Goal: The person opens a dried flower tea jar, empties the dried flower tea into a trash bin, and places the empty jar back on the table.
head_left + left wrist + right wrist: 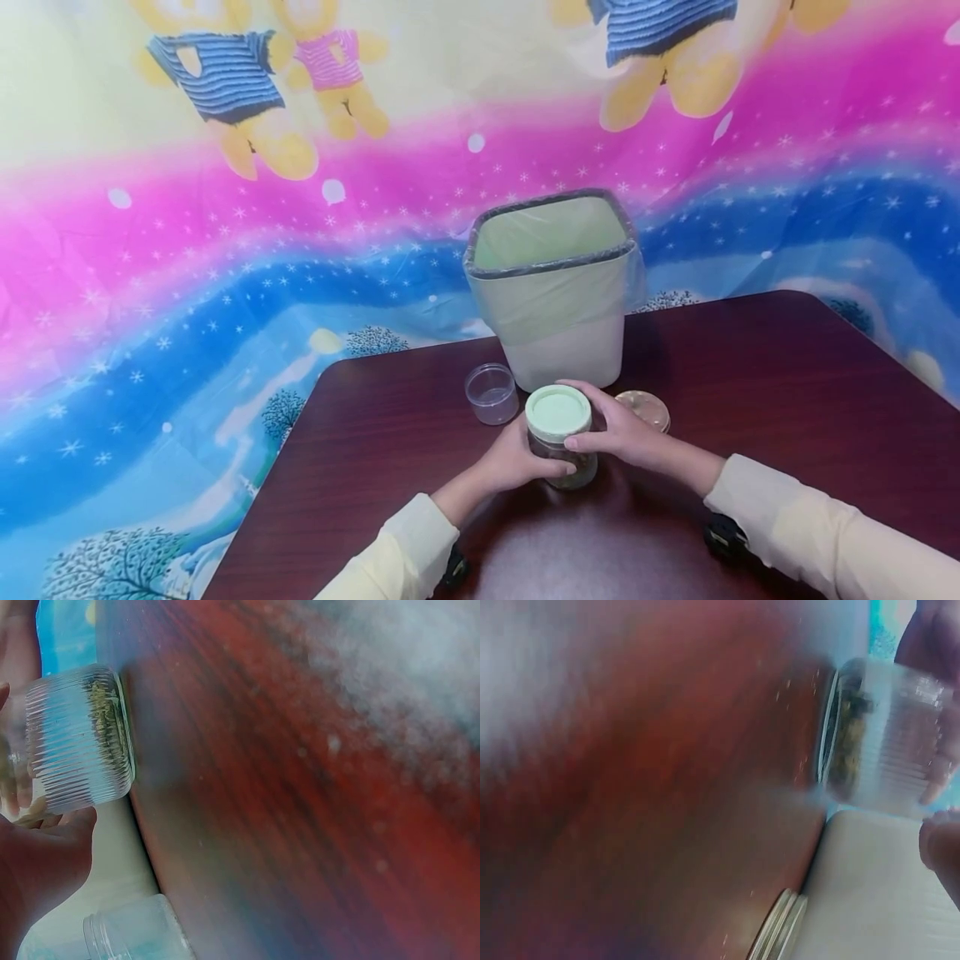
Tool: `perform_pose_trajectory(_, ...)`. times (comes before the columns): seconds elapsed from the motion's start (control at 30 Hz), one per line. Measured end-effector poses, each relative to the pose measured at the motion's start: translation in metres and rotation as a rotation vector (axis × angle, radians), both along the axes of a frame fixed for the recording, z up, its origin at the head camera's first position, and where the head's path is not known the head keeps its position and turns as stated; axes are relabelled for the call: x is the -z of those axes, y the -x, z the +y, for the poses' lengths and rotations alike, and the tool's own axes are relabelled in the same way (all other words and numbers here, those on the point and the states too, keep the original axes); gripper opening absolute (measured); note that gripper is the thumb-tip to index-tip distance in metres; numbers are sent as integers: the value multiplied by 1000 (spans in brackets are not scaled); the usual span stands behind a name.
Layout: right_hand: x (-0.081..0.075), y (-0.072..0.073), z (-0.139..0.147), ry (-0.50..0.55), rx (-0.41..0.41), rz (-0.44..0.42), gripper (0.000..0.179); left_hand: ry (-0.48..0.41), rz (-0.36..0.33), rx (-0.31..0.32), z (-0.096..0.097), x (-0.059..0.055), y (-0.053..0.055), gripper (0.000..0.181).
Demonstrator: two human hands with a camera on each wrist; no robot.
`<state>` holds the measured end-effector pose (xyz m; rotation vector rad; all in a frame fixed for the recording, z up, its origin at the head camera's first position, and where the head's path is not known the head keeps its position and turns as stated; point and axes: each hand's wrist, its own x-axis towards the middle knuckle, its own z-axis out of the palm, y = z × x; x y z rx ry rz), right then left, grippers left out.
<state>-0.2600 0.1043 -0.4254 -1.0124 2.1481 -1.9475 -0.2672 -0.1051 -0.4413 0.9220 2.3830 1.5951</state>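
Note:
A ribbed clear jar (79, 742) with a pale green lid (558, 410) stands upright on the table. Greenish-brown dry-looking bits lie at its bottom, visible in both wrist views. My left hand (513, 460) wraps around the jar's body from the left, its thumb across the front. From the right, my right hand (621, 431) grips the upper part of the jar by the lid's edge, thumb in front and fingers behind. Left of the jar sits a small clear round container (491, 404). A gold-coloured round lid-like disc (645, 408) lies behind my right hand, partly hidden by it.
A pale bin (558, 325) with a clear liner and dark rim stands on the dark red-brown table (390, 433), just behind the jar. A patterned cloth (420, 192) with bears and snowflakes hangs behind the table's far edge.

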Motion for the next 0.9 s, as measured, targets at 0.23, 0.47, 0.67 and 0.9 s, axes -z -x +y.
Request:
perform_pose_trajectory(0.23, -8, -23, -17, 47, 287, -51, 72, 10, -7, -10, 0, 0, 0, 78)
perform_pose_trajectory(0.47, -10, -39, -37, -33, 525, -148, 88, 8, -19, -4, 0, 1, -1, 78)
perform_pose_trajectory(0.67, -7, -43, -45, -50, 613, -173, 90, -2, -20, 16, 0, 0, -1, 77)
perform_pose_trajectory(0.9, -1, -38, -44, -34, 588, -139, 84, 1, -2, 7, 0, 1, 0, 77)
